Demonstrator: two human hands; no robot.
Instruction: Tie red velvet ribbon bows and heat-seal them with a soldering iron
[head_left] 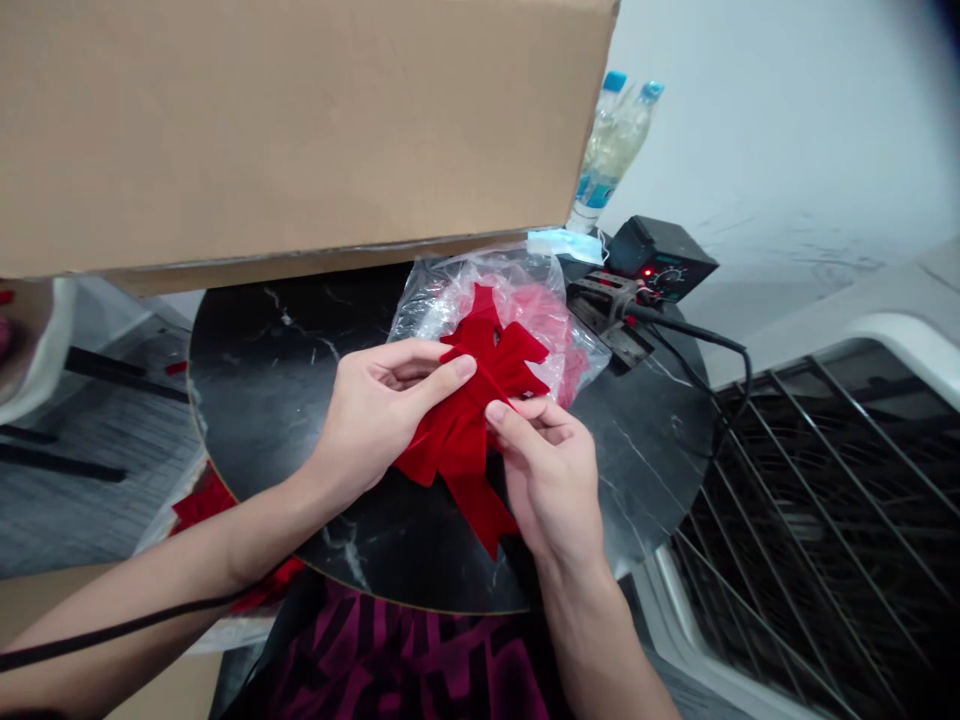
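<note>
A red velvet ribbon bow (466,440) with notched tails is held up over the round black marble-patterned table (262,370). My left hand (382,405) pinches its upper left side between thumb and fingers. On the lower right, my right hand (551,460) grips the bow's middle with thumb and forefinger. Behind the bow lies a clear plastic bag (435,290) with red, pinkish-looking material inside. Parts of the fingers are hidden behind the velvet.
A large cardboard box (300,130) rises at the back. To the right are a black control box (660,258) with a red light, a metal stand (615,315) with a cable, plastic bottles (619,140) and a fan grille (840,480). Bagged red material (206,500) sits below left.
</note>
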